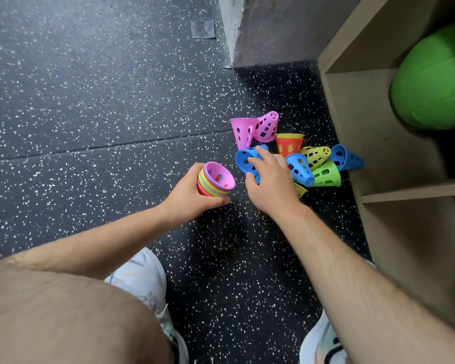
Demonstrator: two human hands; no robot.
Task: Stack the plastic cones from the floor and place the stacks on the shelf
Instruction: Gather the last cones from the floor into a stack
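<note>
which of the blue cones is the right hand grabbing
The leftmost blue cone, below the pink cones; the right hand grips it. The middle blue cone and rightmost blue cone lie further right.

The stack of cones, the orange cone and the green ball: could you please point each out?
stack of cones [216,179]: head view, inside wall of the pink top cone.
orange cone [286,143]: head view, its side wall.
green ball [431,80]: head view, its curved front.
</note>
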